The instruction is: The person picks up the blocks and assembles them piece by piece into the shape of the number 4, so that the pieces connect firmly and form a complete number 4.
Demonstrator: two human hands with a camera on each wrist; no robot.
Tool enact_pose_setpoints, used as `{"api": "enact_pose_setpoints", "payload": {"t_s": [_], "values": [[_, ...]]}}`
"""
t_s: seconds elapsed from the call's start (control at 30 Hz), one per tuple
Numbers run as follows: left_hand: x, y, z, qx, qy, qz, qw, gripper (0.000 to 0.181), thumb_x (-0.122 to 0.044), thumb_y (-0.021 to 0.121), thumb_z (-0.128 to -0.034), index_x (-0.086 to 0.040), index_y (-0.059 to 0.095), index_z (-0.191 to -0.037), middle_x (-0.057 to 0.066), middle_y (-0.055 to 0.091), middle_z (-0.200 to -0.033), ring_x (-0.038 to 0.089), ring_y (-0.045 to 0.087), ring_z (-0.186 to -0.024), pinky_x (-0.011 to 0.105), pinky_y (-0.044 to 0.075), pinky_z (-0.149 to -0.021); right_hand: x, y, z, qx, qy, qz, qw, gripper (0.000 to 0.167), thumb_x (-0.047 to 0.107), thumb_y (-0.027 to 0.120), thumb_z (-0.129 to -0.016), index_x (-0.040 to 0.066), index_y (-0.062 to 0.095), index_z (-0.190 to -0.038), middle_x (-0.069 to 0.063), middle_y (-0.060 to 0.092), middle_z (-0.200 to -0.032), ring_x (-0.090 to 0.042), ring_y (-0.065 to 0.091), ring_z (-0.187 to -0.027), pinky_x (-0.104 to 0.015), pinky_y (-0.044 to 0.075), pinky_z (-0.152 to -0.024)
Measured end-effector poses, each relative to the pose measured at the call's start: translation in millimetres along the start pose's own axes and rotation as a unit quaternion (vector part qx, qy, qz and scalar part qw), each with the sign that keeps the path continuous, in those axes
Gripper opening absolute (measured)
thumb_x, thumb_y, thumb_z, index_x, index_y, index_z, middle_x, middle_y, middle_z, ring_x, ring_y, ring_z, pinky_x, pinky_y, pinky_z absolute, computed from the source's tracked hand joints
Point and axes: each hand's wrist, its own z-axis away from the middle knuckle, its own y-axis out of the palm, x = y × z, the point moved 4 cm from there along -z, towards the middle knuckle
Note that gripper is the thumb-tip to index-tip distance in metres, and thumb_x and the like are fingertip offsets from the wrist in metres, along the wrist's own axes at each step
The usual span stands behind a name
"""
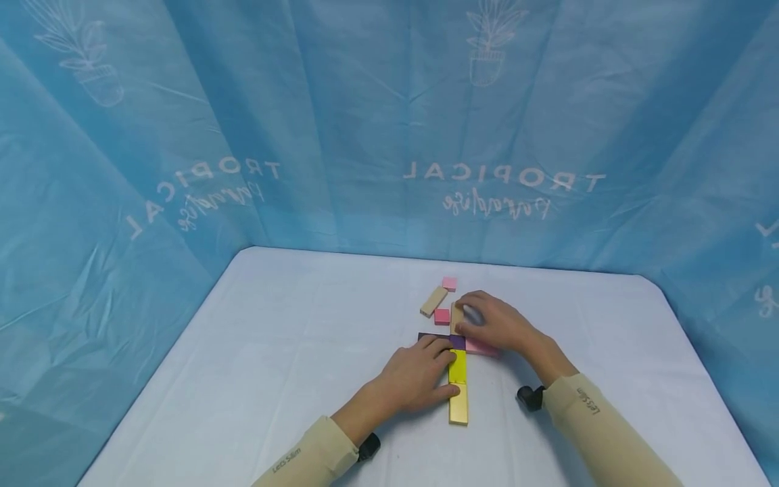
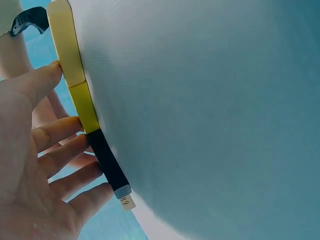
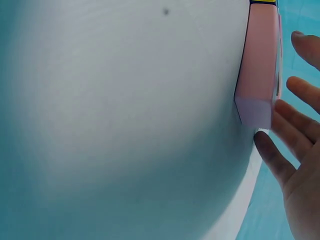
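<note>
In the head view, a cross-like flat layout has a purple block (image 1: 458, 342) at its centre, a dark block (image 1: 433, 335) to the left and a pink block (image 1: 482, 348) to the right. A yellow block (image 1: 458, 367) and a pale gold block (image 1: 458, 406) run toward the near side. My left hand (image 1: 414, 377) rests spread along their left side, fingertips touching the dark and yellow blocks (image 2: 85, 107), thumb on the gold one (image 2: 67, 45). My right hand (image 1: 502, 325) touches a wooden block (image 1: 456, 318) with thumb and a finger; other fingers are near the pink block (image 3: 257, 60).
Beyond the layout lie a pink-red cube (image 1: 441, 316), a slanted wooden block (image 1: 434, 302) and a light pink cube (image 1: 450, 284). A white cloth covers the table (image 1: 292, 325); blue printed curtains (image 1: 365, 135) hang behind and at the sides.
</note>
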Motion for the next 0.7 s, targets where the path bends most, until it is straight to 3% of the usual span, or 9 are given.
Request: {"api": "enact_pose_setpoints", "payload": {"t_s": [0.2, 0.53, 0.7], "values": [[0.0, -0.4, -1.0, 0.000, 0.001, -0.001, 1.0000, 0.063, -0.067, 0.046, -0.0883, -0.024, 0.055, -0.133, -0.006, 0.043, -0.141, 0.014, 0.034, -0.130, 0.037, 0.053, -0.081, 2.4, -4.3, 7.0, -0.009, -0.013, 0.024, 0.9996, 0.047, 0.047, 0.065, -0.087, 0.022, 0.062, -0.126, -0.003, 0.050, -0.137, -0.025, 0.045, -0.126, -0.051, 0.038, -0.101], [0.1, -2.6, -0.5, -0.003, 0.004, 0.000, 1.0000, 0.063, -0.066, 0.048, -0.0882, -0.023, 0.055, -0.133, -0.005, 0.043, -0.142, 0.015, 0.034, -0.130, 0.036, 0.053, -0.081, 26.6, -6.5, 31.4, -0.004, -0.089, 0.022, 0.9958, 0.041, 0.038, 0.070, -0.086, 0.022, 0.066, -0.124, 0.003, 0.052, -0.135, -0.020, 0.046, -0.126, -0.048, 0.040, -0.100], [-0.1, -1.8, 0.3, 0.003, -0.001, 0.003, 1.0000, 0.065, -0.067, 0.048, -0.0881, -0.022, 0.054, -0.136, -0.005, 0.042, -0.144, 0.016, 0.034, -0.132, 0.039, 0.052, -0.082, 32.7, 0.4, 38.4, 0.011, -0.086, 0.032, 0.9957, 0.041, 0.034, 0.072, -0.084, 0.025, 0.066, -0.124, 0.006, 0.052, -0.134, -0.019, 0.046, -0.125, -0.045, 0.042, -0.099]]}}
